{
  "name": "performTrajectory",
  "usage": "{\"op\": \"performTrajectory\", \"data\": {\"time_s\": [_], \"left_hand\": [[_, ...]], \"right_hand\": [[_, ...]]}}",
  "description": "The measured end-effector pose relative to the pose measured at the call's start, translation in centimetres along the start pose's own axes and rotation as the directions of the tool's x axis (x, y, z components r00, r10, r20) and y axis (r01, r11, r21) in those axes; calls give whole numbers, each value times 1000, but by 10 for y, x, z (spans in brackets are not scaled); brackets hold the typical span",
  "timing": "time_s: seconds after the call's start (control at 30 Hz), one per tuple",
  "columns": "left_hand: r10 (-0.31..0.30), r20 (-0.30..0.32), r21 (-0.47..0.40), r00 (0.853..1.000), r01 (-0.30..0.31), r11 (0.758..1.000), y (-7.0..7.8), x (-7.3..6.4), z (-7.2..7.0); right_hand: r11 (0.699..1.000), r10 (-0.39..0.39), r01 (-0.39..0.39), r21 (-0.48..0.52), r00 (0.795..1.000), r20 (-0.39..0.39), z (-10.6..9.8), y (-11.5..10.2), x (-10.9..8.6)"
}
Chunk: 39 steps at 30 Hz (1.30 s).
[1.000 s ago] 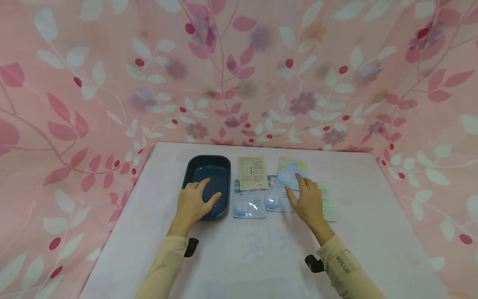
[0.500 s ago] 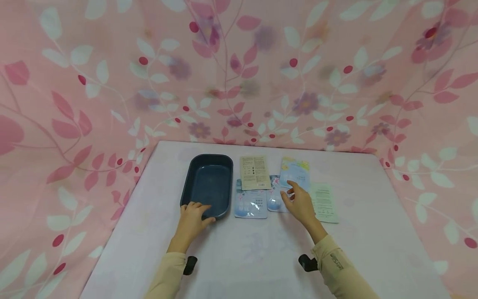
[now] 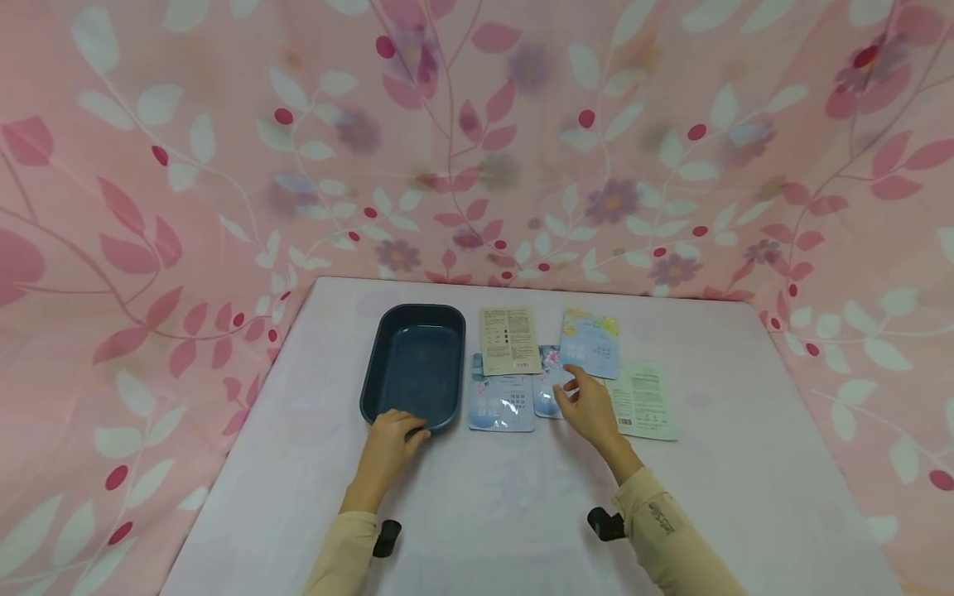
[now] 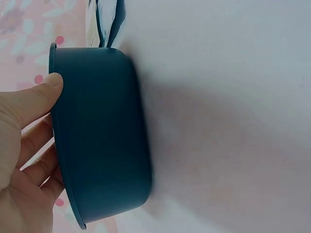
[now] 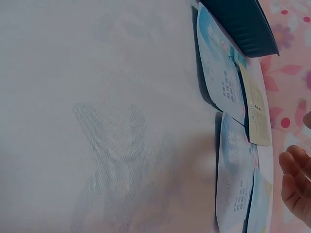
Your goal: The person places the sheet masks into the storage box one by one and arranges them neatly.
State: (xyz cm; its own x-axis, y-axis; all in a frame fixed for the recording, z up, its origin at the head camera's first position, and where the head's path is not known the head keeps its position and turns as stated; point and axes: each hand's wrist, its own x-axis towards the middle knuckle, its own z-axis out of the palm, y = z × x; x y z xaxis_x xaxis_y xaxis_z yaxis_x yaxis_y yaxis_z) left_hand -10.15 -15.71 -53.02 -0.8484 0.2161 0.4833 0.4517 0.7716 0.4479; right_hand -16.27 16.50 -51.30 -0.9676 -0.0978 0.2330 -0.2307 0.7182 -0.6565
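A dark blue rectangular tray (image 3: 417,368) with rounded corners stands on the table's left part. My left hand (image 3: 390,451) pinches its near rim; in the left wrist view the thumb lies on the outer side and the fingers reach behind the rim. Right of the tray lie several flat packets: a beige one (image 3: 510,339) overlapping a blue one (image 3: 501,407), a second blue one (image 3: 546,387), a light blue one with yellow flowers (image 3: 590,343) and a pale green one (image 3: 645,401). Over the second blue packet hovers my right hand (image 3: 591,411), fingers loosely bent, holding nothing.
A white cloth (image 3: 507,513) covers the table. Pink floral fabric (image 3: 477,149) hangs behind it and along both sides. Black wrist cameras, such as the right one (image 3: 605,524), stick out from the sleeves.
My left hand has moved back from over the tray to its near rim and taken hold of it. The right hand has drawn back and left, its fingers more bent.
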Motion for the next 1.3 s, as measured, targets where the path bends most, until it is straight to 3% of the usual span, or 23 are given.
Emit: {"op": "performTrajectory", "data": {"time_s": [0.2,0.37,0.53,0.9,1.3], "left_hand": [[-9,-49,-1,999,9,1000,1,-4,3],[8,-117,-16,993,-10,1000,0,-6,6],[20,-169,-25,985,-24,999,-3,-8,10],[-3,-183,-53,983,-6,999,-3,-9,13],[-31,-198,-72,980,17,997,-3,-8,13]], "right_hand": [[995,91,-93,42,995,35,12,3,9],[969,216,-222,106,974,67,21,4,18],[950,281,-288,119,957,74,30,7,25],[942,320,-323,88,946,52,37,9,36],[924,373,-381,37,918,136,46,-2,16]]}}
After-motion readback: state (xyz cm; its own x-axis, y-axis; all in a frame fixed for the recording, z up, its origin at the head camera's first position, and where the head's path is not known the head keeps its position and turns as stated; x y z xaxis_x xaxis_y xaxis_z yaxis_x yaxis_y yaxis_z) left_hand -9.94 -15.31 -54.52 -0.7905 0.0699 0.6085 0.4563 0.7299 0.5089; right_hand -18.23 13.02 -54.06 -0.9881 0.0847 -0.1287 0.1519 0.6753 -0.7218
